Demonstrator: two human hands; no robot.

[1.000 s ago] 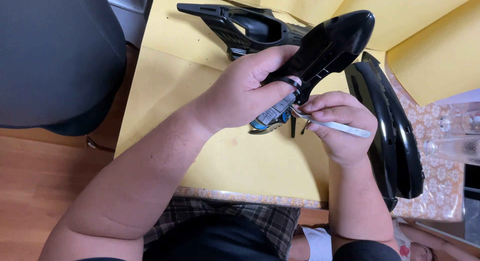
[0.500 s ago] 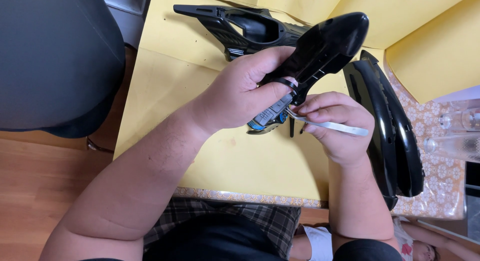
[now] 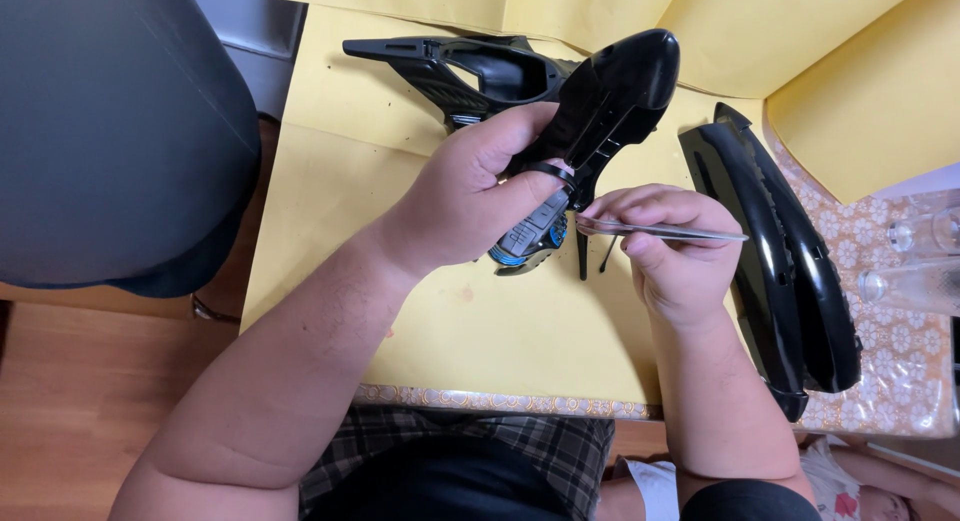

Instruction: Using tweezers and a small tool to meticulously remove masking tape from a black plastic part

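The black plastic shell [image 3: 610, 96] was held above the yellow paper [image 3: 480, 331] covering the desk [image 3: 900, 351], tilted with its rounded end pointing far and right. The left hand [image 3: 470, 196] was closed around its near end, thumb pressed over a black band and a small blue and grey part [image 3: 530, 243] beneath. The right hand [image 3: 672, 251] was pinched shut on metal tweezers [image 3: 660, 231], the tips touching the shell just beside the left thumb.

To do this step well, as judged from the view, the shell should be kept steady in the left hand while the tweezers work with light pressure only, the wrist braced low. The tips should stay square to the joint; a slip could scratch the glossy surface or drop the small part.

A second black frame piece [image 3: 470, 71] lay on the far side. Two long curved black panels [image 3: 790, 271] lay to the right. Clear glass items [image 3: 925, 256] stood at the right edge.
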